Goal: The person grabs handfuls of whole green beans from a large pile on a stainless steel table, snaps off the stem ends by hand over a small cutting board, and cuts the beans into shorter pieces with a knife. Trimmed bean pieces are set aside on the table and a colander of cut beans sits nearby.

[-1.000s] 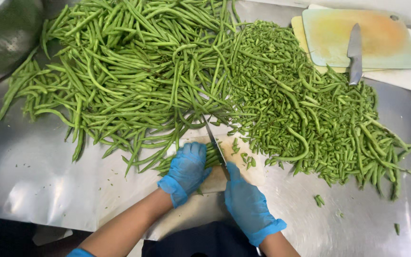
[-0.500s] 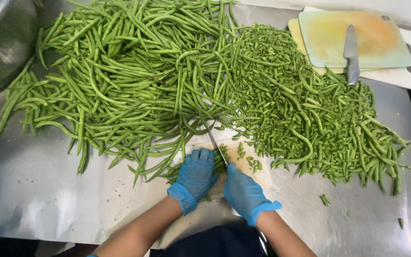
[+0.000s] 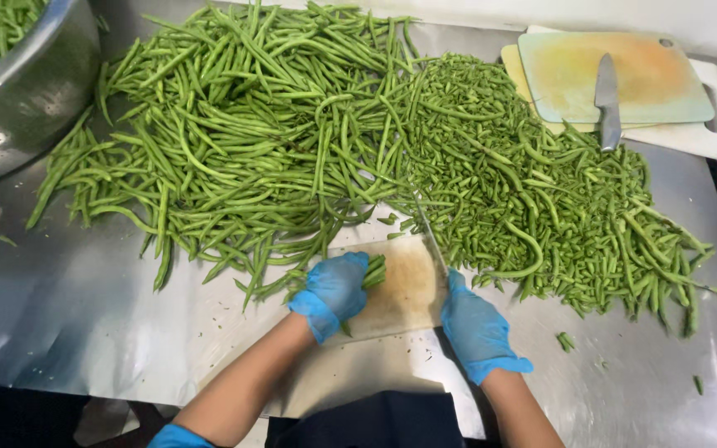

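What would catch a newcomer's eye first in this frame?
A huge heap of whole green beans covers the steel table, with a pile of cut bean pieces to its right. At the near edge, two blue-gloved hands work over a small cutting board: the left hand grips a bunch of beans, the right hand holds a knife. A second knife lies on stacked boards at the far right.

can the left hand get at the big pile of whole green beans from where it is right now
Probably yes. The left hand rests on a bunch of beans on the cutting board, and the pile of whole beans starts just beyond its fingers, with nothing between them.
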